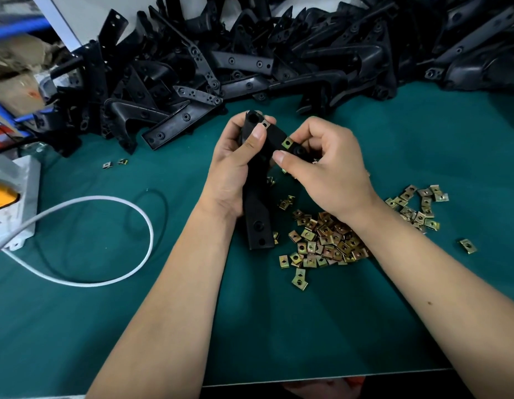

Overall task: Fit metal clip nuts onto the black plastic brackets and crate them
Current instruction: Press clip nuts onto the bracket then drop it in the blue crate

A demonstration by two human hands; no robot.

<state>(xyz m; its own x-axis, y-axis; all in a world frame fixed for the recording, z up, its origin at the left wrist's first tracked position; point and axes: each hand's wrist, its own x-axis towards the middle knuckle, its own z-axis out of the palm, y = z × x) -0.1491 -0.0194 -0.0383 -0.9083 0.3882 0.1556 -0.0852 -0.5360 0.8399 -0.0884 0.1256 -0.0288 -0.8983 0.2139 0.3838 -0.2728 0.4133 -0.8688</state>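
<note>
You are mid-way through one bracket, with most of the job still ahead of you. Your left hand [235, 165] is curled round the black plastic bracket [257, 214], thumb pressed across its upper end, holding it above the green mat [279, 326] in front of you. A pale clip nut [264, 124] already sits on the bracket's top edge beside your left thumb. Your right hand [325, 168] is pinching the bracket's side arm, where a brass-coloured clip nut [287, 143] sits at the edge; whether it is fully home I cannot tell. The holes near the bracket's lower end look bare, so they may still want nuts. What is left looks large: a heap of loose clip nuts [328, 240] lies under your right wrist, two strays [114, 163] lie off to the left, and a long pile of brackets [279, 53] fills the back of the table. No crate shows, so I cannot say how many are packed
</note>
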